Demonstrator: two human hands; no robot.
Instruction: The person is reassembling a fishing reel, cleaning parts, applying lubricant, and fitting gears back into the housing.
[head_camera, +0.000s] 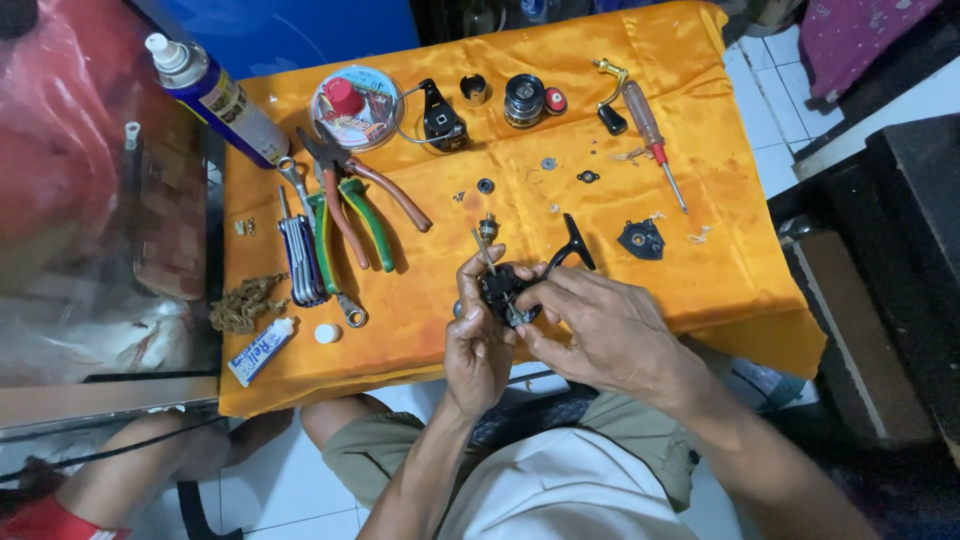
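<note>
My left hand (478, 335) and my right hand (598, 330) both grip a small black fishing reel body (505, 290) over the near edge of an orange cloth (700, 270). A thin metal shaft (483, 250) sticks up out of the reel between my left fingers. A black curved arm (572, 243) of the reel rises past my right fingertips. Loose small parts lie just beyond: a black side plate (641, 240), washers (486, 186), a black ring piece (588, 177).
On the cloth lie pliers with orange and green handles (352, 205), a hex key set (299, 260), a spray can (218, 98), a line spool (350, 105), a red-handled screwdriver (652, 135), a reel handle (610, 95), a spool (524, 100), a grease tube (262, 350). Another person's leg (130, 470) is at lower left.
</note>
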